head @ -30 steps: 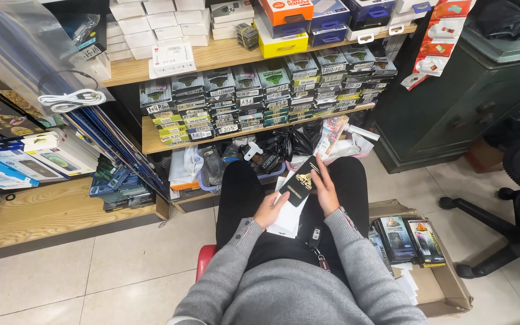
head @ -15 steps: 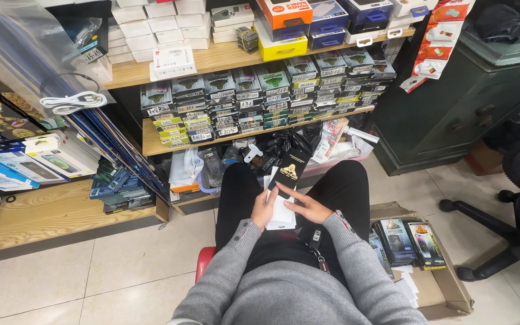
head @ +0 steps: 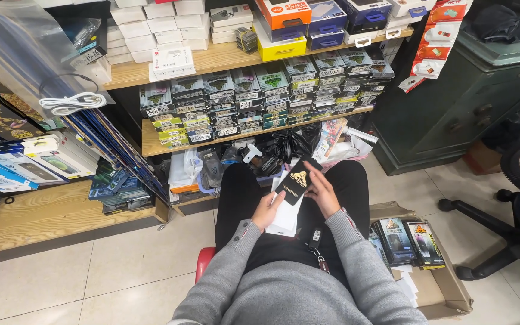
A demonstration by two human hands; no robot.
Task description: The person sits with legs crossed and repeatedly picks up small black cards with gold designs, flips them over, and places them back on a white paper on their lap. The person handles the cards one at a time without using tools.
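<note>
**On your lap: black card over white sheet, both hands engaged**

Over your black-trousered thighs, at frame centre, your left hand [head: 267, 210] cups the lower left edge of a white sheet [head: 284, 219], fingers curled under it, thumb on top. Your right hand [head: 322, 194] sits at about 3 o'clock from the black card [head: 295, 182]; its fingers are loosely spread, and the fingertips touch the card's right edge. The card is tilted, its top corner pointing toward 1 o'clock, with a gold emblem on its face — it lies on top of the white sheet, partly covering it. Whether the right hand pinches the card or only steadies it, you cannot tell from this view.

Grey sleeves cover both forearms. A key fob [head: 315, 239] rests on your lap at 6 o'clock from the card, just below the sheet.

Surroundings — at 12 o'clock, a wooden shelf [head: 151, 144] carries rows of small stacked boxes with handwritten labels. At 10 o'clock, a coiled white cable [head: 70, 102] hangs in a clear bag. At 4 o'clock, an open cardboard box [head: 446, 289] on the tiled floor holds dark packaged items [head: 401, 241]. At 2 o'clock stands a dark green cabinet [head: 470, 102]. At 3 o'clock, at the frame edge, another person's arm and a chair base show, well apart from your hands.
</note>
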